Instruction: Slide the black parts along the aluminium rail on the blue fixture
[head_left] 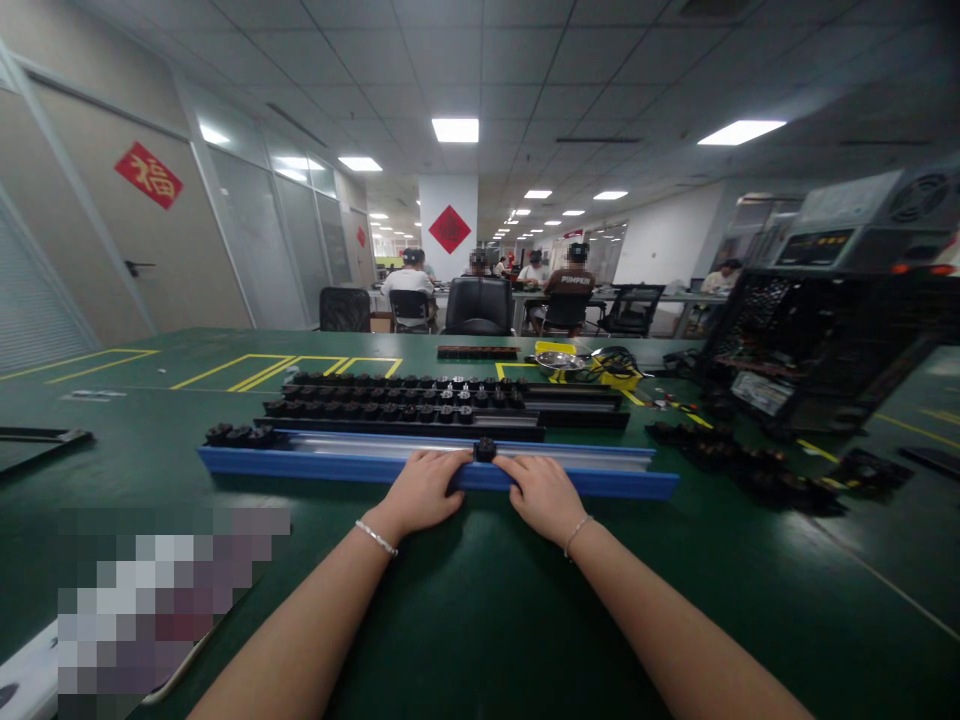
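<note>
A long blue rail (315,466) with a silver channel lies across the green table in front of me. Both hands rest on its near edge at the middle. My left hand (424,490) lies with its fingers bent over the rail, fingertips at the channel. My right hand (541,493) mirrors it from the right. Between the fingertips of both hands sits one small black part (485,450) in the channel. A few more black parts (240,435) sit at the rail's left end. Each wrist wears a thin bracelet.
Behind the blue rail lie black rails (442,405) filled with rows of black parts. A loose pile of black parts (750,465) lies at the right, beside a black open machine case (817,340). A metal bowl (559,362) stands further back. People sit at desks far behind.
</note>
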